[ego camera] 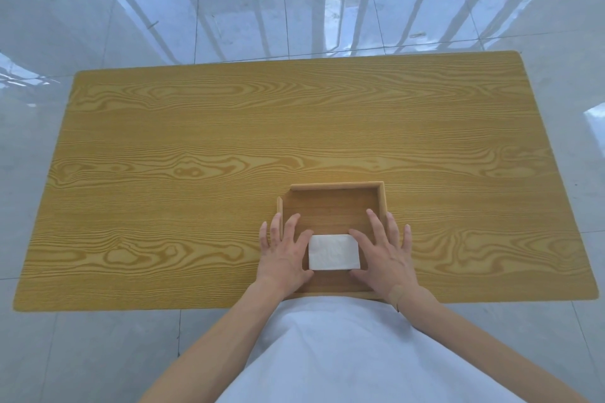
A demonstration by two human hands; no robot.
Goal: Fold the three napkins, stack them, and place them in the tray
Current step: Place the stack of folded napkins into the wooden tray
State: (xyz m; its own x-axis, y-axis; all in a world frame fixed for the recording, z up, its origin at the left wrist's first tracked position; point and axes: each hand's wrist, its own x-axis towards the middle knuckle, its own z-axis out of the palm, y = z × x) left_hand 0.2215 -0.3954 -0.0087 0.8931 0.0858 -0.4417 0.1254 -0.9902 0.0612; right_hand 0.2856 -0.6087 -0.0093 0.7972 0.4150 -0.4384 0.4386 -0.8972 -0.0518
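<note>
A white folded napkin stack [334,252] lies inside the square wooden tray [381,196], in its near half. My left hand [284,249] rests at the stack's left edge, fingers spread, thumb and index finger touching its corners. My right hand [381,250] mirrors it at the stack's right edge, fingers spread over the tray's right wall. Both hands frame the stack between them. How many napkins are in the stack cannot be told from above.
The tray sits near the front edge of a long wood-grain table [229,147]. Glossy grey floor tiles [229,3] surround the table. My white garment [343,353] fills the lower middle.
</note>
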